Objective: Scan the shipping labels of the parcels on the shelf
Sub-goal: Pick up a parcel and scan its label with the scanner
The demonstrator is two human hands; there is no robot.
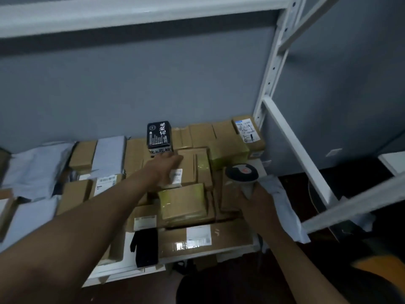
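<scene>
Reaching toward the frame's centre, the left hand (164, 166) is resting with fingers laid fairly flat, gripping nothing, on a brown parcel (188, 170) whose white shipping label (176, 176) is showing just beside the palm. At right of centre, the right hand (257, 202) is clasping the scanner (241, 173) by its handle. Parcels are crowding the shelf (282, 137) across the middle of the frame. Doing this well probably means baring that label fully, steadying the parcel, and aiming the scanner squarely at it.
</scene>
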